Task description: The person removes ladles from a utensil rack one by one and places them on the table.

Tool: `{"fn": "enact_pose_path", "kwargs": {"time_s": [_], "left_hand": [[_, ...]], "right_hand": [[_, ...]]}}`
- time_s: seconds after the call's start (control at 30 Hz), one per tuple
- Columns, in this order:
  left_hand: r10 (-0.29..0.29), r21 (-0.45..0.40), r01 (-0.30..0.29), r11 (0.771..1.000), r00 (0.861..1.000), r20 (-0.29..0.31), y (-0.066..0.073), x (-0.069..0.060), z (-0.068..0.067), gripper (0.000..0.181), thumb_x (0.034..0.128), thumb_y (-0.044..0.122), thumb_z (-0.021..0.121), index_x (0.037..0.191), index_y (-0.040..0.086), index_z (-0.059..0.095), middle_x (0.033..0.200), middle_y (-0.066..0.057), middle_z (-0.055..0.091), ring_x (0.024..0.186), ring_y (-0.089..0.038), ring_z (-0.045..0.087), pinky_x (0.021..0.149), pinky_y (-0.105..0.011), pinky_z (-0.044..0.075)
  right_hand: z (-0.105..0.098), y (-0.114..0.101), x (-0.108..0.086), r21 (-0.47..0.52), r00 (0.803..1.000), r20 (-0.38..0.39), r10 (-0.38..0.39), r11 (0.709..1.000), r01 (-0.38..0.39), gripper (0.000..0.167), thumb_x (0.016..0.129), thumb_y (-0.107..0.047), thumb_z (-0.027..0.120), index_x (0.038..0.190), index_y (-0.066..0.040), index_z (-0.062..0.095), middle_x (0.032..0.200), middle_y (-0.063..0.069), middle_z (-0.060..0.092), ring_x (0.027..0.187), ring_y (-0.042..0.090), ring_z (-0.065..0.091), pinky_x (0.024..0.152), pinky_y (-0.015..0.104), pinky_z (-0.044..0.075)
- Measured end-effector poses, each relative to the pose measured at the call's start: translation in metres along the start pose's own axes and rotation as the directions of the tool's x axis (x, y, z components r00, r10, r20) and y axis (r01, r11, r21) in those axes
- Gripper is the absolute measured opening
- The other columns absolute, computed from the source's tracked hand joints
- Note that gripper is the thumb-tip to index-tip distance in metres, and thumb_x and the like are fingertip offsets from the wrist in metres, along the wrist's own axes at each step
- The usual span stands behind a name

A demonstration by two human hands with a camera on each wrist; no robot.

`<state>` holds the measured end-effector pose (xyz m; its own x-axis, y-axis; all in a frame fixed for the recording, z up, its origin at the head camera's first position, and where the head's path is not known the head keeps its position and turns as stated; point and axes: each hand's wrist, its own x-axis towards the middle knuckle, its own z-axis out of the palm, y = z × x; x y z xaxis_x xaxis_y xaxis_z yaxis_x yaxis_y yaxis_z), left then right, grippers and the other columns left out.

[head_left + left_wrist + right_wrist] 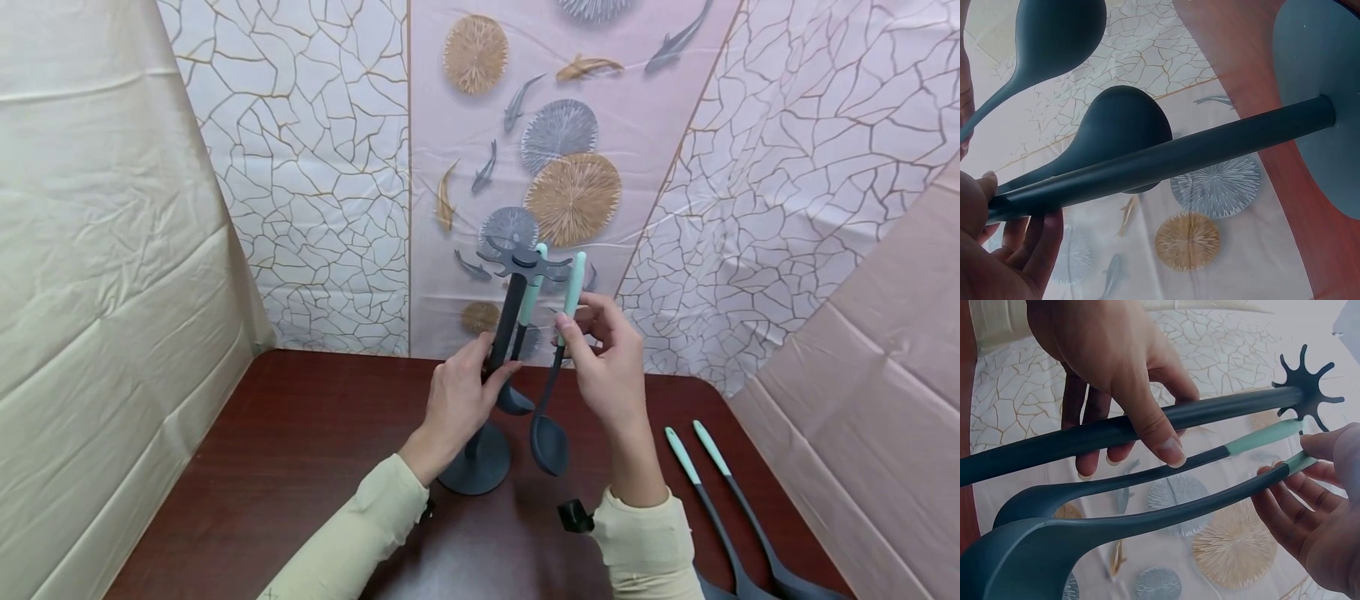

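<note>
My left hand [459, 392] grips the dark pole [508, 321] of a utensil stand, whose round base [474, 467] is on the table. Several hooks spread from the stand's top [525, 263]. A ladle [515, 402] with a mint handle hangs there, behind the pole. Beside it, my right hand [613, 371] pinches the mint handle of a dark cooking spoon [550, 446], bowl downward. The handle's upper end is close to a hook; whether it is hooked on I cannot tell. In the right wrist view, the spoon [1179, 512] runs alongside the hanging ladle [1129, 479].
Two more mint-handled utensils, one with its handle at the left [681, 454] and one at the right [711, 447], lie at the table's right side, their heads partly cut off. Patterned cloth [322, 167] hangs behind the dark red table [300, 467].
</note>
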<state>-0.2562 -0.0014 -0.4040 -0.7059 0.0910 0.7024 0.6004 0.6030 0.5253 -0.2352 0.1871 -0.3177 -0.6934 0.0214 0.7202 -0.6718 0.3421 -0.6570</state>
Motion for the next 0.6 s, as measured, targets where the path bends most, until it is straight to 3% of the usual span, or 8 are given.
{"fn": "enact_pose_path", "kwargs": {"time_s": [0.27, 0.6], "left_hand": [[-0.005, -0.008, 0.005, 1.0, 1.0, -0.004, 0.0, 0.0, 0.0, 0.028, 0.0992, 0.038, 0.077, 0.113, 0.018, 0.063, 0.085, 0.007, 0.061, 0.071, -0.012, 0.067, 0.063, -0.035, 0.057], [0.002, -0.005, -0.002, 1.0, 1.0, -0.009, 0.0, 0.0, 0.001, 0.029, 0.099, 0.039, 0.077, 0.114, 0.018, 0.063, 0.085, 0.007, 0.062, 0.07, -0.011, 0.068, 0.063, -0.034, 0.057]], "right_hand": [[-0.001, -0.029, -0.002, 0.0, 1.0, -0.004, -0.011, 1.0, 0.011, 0.026, 0.101, 0.001, 0.068, 0.126, 0.007, 0.064, 0.095, 0.021, 0.068, 0.074, 0.02, 0.065, 0.062, 0.018, 0.054], [-0.006, 0.003, -0.002, -0.001, 1.0, 0.001, -0.005, 1.0, 0.005, 0.028, 0.101, -0.008, 0.073, 0.129, -0.005, 0.067, 0.097, 0.011, 0.071, 0.078, 0.021, 0.068, 0.062, 0.021, 0.057]]}}
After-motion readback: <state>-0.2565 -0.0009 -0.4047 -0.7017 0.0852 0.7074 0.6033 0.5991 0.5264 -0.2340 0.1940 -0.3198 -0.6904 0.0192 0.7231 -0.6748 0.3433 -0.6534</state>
